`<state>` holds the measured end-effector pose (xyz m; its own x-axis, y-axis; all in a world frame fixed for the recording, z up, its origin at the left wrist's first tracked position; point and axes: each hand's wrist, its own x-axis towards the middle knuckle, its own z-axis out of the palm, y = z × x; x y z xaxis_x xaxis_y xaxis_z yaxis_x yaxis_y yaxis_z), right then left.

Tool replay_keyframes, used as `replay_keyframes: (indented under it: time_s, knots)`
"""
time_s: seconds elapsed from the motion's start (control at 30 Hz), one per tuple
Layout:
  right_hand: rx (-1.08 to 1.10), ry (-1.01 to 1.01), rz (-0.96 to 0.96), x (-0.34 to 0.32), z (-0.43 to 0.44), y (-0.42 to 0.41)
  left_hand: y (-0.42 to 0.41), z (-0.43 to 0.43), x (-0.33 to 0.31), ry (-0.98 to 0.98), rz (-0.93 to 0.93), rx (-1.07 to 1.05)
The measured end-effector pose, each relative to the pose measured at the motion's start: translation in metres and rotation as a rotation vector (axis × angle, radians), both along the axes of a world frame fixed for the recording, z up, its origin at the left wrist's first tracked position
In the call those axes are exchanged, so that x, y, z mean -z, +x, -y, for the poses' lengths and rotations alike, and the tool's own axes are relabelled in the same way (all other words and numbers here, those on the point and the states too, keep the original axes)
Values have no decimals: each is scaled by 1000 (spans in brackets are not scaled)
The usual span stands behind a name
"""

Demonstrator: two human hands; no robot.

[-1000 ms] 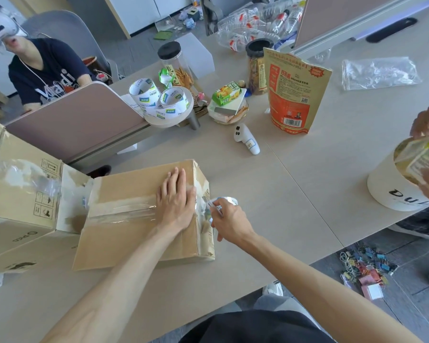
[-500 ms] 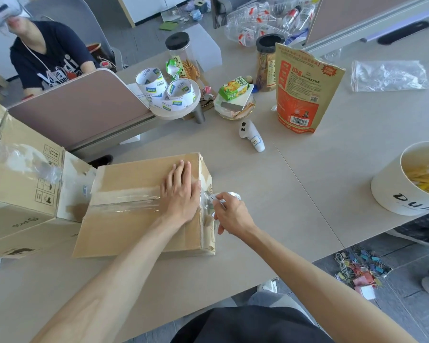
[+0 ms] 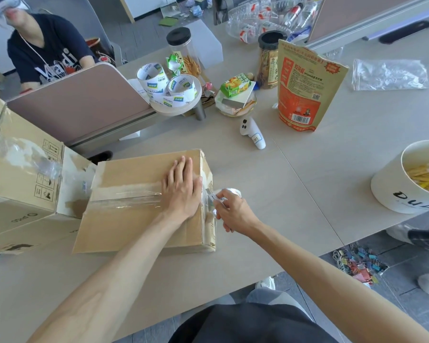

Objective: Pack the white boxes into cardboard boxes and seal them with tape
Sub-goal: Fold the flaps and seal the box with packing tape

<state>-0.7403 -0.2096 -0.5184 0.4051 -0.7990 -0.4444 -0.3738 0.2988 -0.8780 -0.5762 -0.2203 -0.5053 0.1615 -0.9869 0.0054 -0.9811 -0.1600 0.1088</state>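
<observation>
The cardboard box (image 3: 134, 219) lies closed near the tabletop's (image 3: 295, 194) front edge, left of middle, with a clear tape strip (image 3: 129, 200) along its top seam. The left hand (image 3: 181, 189) presses flat on the strip's right end, fingers straight. Just off the box's right edge, the right hand (image 3: 233, 211) has its fingers curled round the tape roll (image 3: 229, 193). Neither hand has shifted much over the last second, so the strip is probably being tensioned to tear or to fold down the side.
</observation>
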Motion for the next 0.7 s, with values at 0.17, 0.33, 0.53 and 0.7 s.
replay_keyframes:
  time_s: [0.17, 0.33, 0.53, 0.7]
  knots:
    - [-60, -2, -20, -3, -6, -6, 0, 0, -1, 4, 20, 3]
    - [-125, -3, -27, -2, -13, -16, -1, -1, -1, 12, 16, 2]
    - [-230, -64, -89, -1, -16, -29, 0, -1, -1, 23, 34, -2]
    - [25, -64, -22, 5, -8, -44, 0, -3, 0, 19, 33, 3]
